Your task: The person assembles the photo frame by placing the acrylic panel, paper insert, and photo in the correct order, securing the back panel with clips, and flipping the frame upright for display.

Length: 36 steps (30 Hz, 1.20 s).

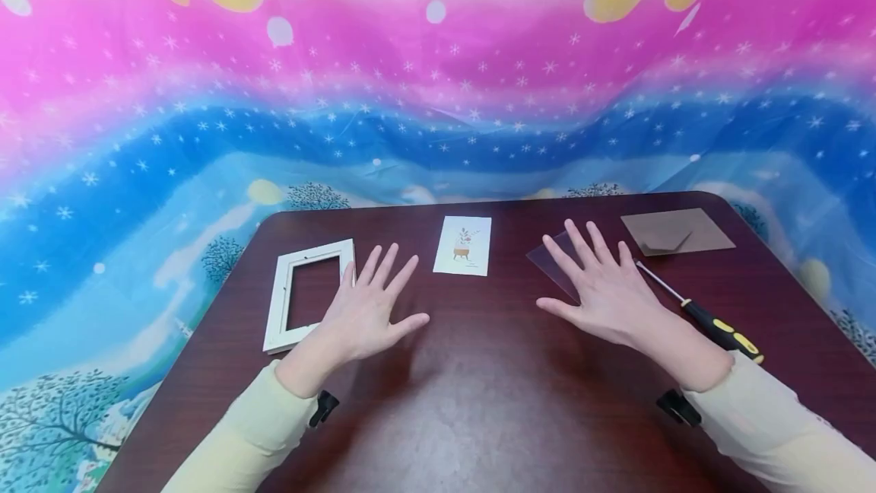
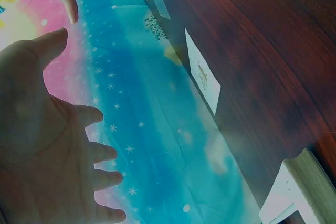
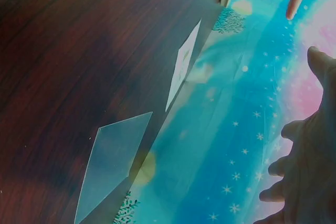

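Both hands hover palm down above the table with fingers spread, holding nothing. The left hand (image 1: 366,310) overlaps the right side of a white picture frame (image 1: 277,306) in the head view; the frame lies on the table with an open middle. Over a clear rectangular sheet (image 1: 553,265) hangs the right hand (image 1: 609,299), hiding part of it; the right wrist view shows the whole sheet (image 3: 113,163) flat on the wood. Between the hands, farther back, lies a white card (image 1: 462,246) printed with a potted plant.
At the back right lies a brown backing board (image 1: 677,232) with a flap on it. A screwdriver (image 1: 718,329) with a black and yellow handle rests right of the right hand. The dark wooden table (image 1: 493,402) ends against a colourful printed cloth (image 1: 438,97).
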Each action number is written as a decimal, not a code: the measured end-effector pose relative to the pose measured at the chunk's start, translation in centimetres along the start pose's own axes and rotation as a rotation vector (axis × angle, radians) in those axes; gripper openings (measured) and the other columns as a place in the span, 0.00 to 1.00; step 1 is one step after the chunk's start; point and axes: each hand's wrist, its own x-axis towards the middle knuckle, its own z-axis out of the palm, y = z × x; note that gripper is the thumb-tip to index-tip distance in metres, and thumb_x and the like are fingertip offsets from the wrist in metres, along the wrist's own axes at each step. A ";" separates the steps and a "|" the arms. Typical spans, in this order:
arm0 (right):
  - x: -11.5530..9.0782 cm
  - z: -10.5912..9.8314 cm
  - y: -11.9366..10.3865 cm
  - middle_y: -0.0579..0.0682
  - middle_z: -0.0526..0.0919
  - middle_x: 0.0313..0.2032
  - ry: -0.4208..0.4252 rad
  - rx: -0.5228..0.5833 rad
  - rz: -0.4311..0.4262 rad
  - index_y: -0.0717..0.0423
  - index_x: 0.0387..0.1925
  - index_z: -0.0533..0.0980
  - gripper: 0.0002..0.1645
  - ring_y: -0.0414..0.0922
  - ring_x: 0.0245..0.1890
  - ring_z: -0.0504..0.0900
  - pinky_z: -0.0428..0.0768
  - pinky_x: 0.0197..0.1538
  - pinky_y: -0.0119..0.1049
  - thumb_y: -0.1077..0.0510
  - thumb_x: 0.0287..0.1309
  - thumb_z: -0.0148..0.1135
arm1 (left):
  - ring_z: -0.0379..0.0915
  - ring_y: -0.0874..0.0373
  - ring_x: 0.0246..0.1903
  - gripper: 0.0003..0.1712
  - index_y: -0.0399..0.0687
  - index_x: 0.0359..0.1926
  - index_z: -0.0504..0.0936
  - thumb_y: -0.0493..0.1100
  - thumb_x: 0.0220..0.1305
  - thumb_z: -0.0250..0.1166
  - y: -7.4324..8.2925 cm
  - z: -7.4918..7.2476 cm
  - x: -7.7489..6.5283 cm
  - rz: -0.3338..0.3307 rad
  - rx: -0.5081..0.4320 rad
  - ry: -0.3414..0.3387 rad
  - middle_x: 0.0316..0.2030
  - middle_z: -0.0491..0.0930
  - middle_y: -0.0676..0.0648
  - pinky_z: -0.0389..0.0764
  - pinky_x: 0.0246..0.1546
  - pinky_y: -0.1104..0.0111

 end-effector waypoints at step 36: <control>7.9 1.2 -3.4 0.60 0.44 0.75 -0.074 -0.035 -0.089 0.45 0.76 0.49 0.54 0.63 0.73 0.42 0.50 0.63 0.70 0.23 0.58 0.48 | 0.30 0.38 0.73 0.52 0.52 0.77 0.44 0.75 0.64 0.46 -6.9 2.1 -1.0 -0.211 -0.051 -0.085 0.75 0.37 0.38 0.36 0.63 0.35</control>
